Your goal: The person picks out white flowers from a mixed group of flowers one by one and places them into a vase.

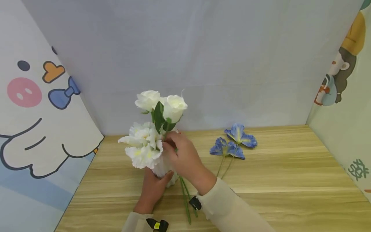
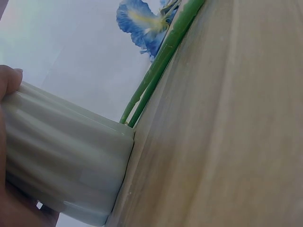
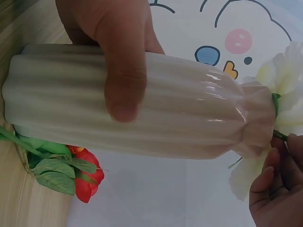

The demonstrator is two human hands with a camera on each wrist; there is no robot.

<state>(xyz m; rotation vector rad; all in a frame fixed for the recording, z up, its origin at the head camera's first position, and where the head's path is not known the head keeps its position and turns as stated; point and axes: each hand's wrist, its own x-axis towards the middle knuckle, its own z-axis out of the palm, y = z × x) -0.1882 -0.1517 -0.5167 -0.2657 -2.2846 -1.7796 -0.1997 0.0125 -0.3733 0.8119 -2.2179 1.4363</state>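
Note:
A white ribbed vase (image 3: 189, 106) stands upright on the wooden table. My left hand (image 1: 153, 187) grips its body, the thumb lying across the near side. At the vase's mouth my right hand (image 3: 281, 182) pinches a dark green stem (image 3: 280, 135). In the head view, this hand (image 1: 185, 156) is just below a white rose (image 1: 175, 108) with green leaves. Another white rose (image 1: 148, 100) rises beside it. Ruffled white flowers (image 1: 144, 151) spread over the left of the vase's mouth and hide the rim in the head view.
Two blue flowers (image 1: 238, 135) on thin stems lie right of the vase. Green stems (image 1: 185, 199) lie on the table (image 1: 278, 180) under my right forearm. A red flower (image 3: 90, 177) with leaves lies behind the vase. Printed panels stand on both sides, a pale backdrop (image 1: 203, 64) behind.

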